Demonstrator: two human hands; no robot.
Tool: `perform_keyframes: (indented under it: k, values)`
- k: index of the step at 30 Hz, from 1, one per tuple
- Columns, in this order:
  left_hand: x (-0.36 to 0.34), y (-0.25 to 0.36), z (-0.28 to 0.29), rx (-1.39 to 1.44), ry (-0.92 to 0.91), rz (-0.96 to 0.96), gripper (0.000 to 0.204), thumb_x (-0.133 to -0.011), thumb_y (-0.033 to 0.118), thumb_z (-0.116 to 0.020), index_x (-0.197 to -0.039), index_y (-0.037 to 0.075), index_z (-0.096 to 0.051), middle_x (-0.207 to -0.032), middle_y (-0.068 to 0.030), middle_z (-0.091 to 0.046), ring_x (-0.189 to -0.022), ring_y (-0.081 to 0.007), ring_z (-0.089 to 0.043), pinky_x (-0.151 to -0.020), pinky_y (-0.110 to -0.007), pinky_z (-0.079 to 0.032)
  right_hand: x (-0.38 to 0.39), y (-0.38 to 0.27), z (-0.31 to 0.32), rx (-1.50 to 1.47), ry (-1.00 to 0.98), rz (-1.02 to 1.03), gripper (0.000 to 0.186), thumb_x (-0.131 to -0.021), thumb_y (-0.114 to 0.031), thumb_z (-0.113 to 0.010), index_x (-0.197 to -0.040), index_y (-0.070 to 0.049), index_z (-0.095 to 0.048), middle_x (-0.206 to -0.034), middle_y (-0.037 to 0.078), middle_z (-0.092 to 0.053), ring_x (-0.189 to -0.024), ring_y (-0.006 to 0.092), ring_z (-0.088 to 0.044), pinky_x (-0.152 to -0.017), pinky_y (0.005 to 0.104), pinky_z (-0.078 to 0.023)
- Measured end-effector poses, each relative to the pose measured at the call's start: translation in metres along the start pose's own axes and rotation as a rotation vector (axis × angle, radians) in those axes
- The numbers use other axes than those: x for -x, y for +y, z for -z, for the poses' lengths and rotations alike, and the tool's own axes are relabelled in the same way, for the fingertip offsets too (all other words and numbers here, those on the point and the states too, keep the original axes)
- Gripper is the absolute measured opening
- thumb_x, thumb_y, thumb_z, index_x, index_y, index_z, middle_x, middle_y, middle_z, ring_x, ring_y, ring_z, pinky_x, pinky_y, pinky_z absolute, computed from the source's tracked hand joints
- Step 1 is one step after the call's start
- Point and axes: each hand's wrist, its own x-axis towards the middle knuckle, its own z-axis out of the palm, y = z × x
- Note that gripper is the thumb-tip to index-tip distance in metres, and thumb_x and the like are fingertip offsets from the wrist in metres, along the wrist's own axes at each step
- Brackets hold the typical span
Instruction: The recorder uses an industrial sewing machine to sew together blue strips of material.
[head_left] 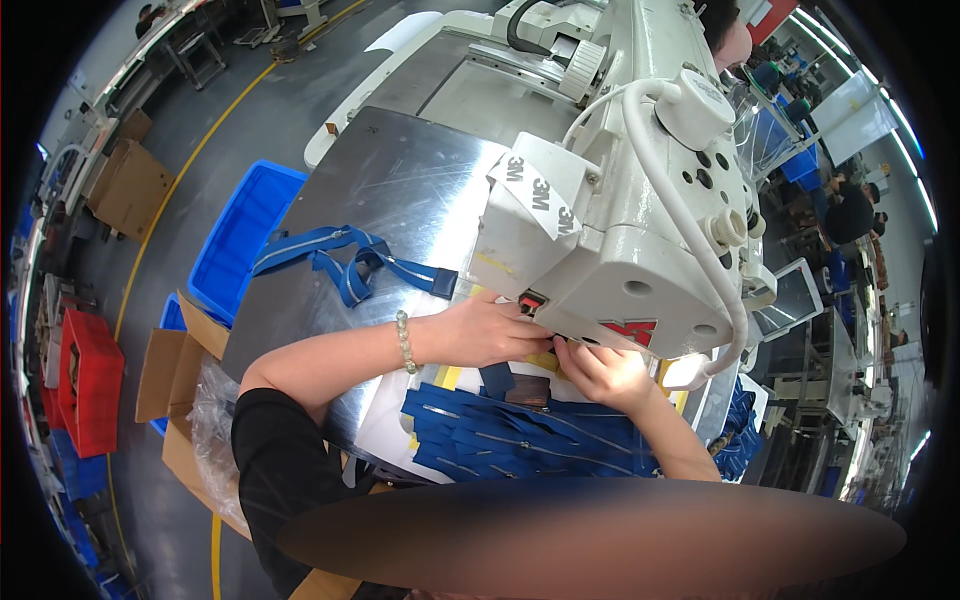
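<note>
Both hands work close together under the head of a large white sewing machine (600, 290). My left hand (485, 333) reaches in from the left with its fingers pressed together, the tips partly hidden by the machine. My right hand (605, 375) is curled, thumb and fingers pinched near the left fingertips; what lies between them is too small and shadowed to name. Just below the hands, a pile of blue strips (520, 435) with pale lines like zippers covers the white work surface. A small dark brown piece (528, 391) lies at the pile's upper edge.
A loose blue strip with a pale line (350, 255) lies across the shiny metal table plate (400, 170). Beyond its left edge stand a blue bin (245, 235) and a cardboard box (185, 390) with clear plastic (215, 430). More blue material (738, 435) sits at right, below a screen (785, 310).
</note>
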Motion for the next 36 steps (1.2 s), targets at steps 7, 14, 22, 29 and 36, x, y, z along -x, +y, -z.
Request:
perform_keyframes:
  k: [7,14,22,29,36]
  values:
    - [0.002,0.000,-0.005,0.068,-0.033,0.061,0.034,-0.081,0.021,-0.059,-0.114,0.018,-0.065,-0.116,0.0101,-0.059,-0.095,-0.0098,-0.059,-0.076,-0.031,-0.045,-0.001,0.005,-0.006,0.112,-0.036,0.250,0.018,-0.074,-0.014,-0.059,-0.087,-0.005,-0.067,-0.091,0.002,-0.061,-0.076,0.0102,-0.059,-0.073,0.0214,-0.051]
    - [0.001,0.000,-0.005,0.159,-0.096,0.134,0.035,-0.082,0.020,-0.058,-0.116,0.019,-0.064,-0.118,0.0099,-0.059,-0.095,-0.0099,-0.060,-0.067,-0.028,-0.046,0.000,0.007,-0.004,0.056,-0.090,0.229,0.019,-0.072,-0.016,-0.060,-0.088,-0.008,-0.066,-0.090,0.003,-0.060,-0.081,0.0131,-0.061,-0.074,0.0274,-0.053]
    - [0.000,0.006,0.005,0.140,-0.180,0.160,0.041,-0.085,0.015,-0.055,-0.125,0.022,-0.060,-0.125,0.0101,-0.058,-0.096,-0.0096,-0.059,-0.073,-0.028,-0.046,0.030,0.017,0.005,-0.290,-0.047,-0.086,0.027,-0.072,-0.007,-0.072,-0.098,-0.007,-0.071,-0.085,0.000,-0.066,-0.070,0.0129,-0.066,-0.058,0.0238,-0.054]
    - [0.001,0.004,0.001,0.128,-0.168,0.146,0.042,-0.085,0.015,-0.054,-0.126,0.022,-0.059,-0.126,0.0108,-0.057,-0.099,-0.0080,-0.058,-0.074,-0.028,-0.045,0.028,0.015,0.012,-0.503,-0.097,-0.211,0.033,-0.072,-0.011,-0.075,-0.105,-0.011,-0.071,-0.099,0.006,-0.069,-0.076,0.0193,-0.068,-0.064,0.0296,-0.056]
    - [-0.002,0.008,0.008,0.060,-0.177,0.147,0.041,-0.086,0.017,-0.053,-0.125,0.023,-0.060,-0.126,0.0119,-0.058,-0.101,-0.0066,-0.057,-0.082,-0.029,-0.043,0.024,0.012,0.011,-0.553,-0.145,-0.217,0.042,-0.068,-0.017,-0.075,-0.109,-0.015,-0.069,-0.108,0.003,-0.068,-0.076,0.0188,-0.067,-0.062,0.0281,-0.055]
